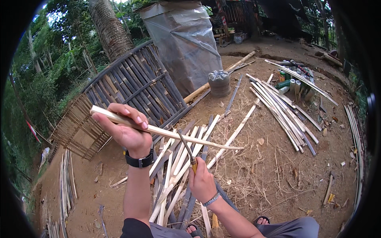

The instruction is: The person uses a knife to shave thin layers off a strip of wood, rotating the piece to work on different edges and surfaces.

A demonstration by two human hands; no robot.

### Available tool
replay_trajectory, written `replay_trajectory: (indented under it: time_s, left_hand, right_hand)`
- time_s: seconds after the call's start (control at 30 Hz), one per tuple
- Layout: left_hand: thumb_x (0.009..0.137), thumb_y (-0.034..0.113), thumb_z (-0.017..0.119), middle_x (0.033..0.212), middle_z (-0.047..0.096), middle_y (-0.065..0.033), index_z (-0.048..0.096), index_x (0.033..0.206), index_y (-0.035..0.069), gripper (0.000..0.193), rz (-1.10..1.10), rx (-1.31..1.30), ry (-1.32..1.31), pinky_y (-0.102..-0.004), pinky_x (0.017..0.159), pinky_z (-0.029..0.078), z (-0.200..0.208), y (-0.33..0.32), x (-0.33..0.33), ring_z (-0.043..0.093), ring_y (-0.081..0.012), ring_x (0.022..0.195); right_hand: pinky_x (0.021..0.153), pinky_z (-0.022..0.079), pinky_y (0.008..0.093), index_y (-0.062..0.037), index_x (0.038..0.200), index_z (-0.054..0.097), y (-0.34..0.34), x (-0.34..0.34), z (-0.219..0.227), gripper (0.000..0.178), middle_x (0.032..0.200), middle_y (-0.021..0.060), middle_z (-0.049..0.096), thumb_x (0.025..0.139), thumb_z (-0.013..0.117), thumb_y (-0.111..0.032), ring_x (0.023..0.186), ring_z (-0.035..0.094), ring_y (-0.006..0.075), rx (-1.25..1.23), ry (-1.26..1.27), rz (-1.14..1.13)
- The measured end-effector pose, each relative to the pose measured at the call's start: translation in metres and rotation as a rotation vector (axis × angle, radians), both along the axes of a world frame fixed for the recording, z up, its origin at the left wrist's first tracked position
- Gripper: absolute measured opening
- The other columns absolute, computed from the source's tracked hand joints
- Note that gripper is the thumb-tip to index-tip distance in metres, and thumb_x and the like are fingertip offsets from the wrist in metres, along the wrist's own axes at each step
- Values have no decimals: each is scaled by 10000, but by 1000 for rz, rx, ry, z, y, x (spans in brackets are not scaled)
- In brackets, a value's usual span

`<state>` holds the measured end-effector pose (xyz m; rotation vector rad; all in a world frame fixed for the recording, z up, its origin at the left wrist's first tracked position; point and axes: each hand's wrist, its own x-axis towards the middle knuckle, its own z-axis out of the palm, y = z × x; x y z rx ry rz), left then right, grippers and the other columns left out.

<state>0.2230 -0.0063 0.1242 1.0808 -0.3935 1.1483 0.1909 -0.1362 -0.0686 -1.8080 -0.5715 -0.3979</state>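
My left hand (133, 133), a watch on its wrist, is raised and wrapped round a long pale bamboo strip (174, 133). The strip slants down to the right and thins to a point at its far end. In my right hand (203, 183) is a knife (185, 146) with a yellowish handle, gripped in a fist. Its narrow dark blade points up and to the left and crosses the strip near its middle; whether the edge bites into it I cannot tell. Below both hands lies a heap of split bamboo strips (183, 159), some pale, some dark.
Another bundle of strips (283, 115) lies to the right, near green bottles (282, 84). A dark slatted bamboo panel (131, 79) leans at the left, before a plastic-covered structure (182, 43). A large plastic jug (219, 84) stands beyond. Shavings litter the soil; my feet are below.
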Motion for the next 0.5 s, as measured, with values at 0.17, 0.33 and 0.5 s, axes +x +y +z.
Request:
replay_trajectory:
  time_s: [0.17,0.33,0.5]
  left_hand:
    - [938,644,317,412,331,26,362,614,162,584,124,12,22,-212,315,247,-14,-24,2,307,-81,314]
    - [942,643,296,423,318,19,345,604,156,595,140,58,-1,-207,311,268,-25,-33,19,289,-89,317]
    - [948,631,311,512,353,-11,339,618,135,597,114,141,-59,-213,343,274,-24,-51,12,344,-105,413]
  right_hand:
    - [529,503,516,-5,1172,393,-3,23,-67,303,886,241,570,925,492,-150,628,605,438,-165,157,-103]
    - [540,515,516,-10,1178,396,-8,0,-41,315,948,263,589,931,504,-174,649,618,438,-2,134,26]
    - [560,523,492,19,1215,378,-20,9,-27,363,973,286,576,933,500,-175,671,615,448,150,168,22]
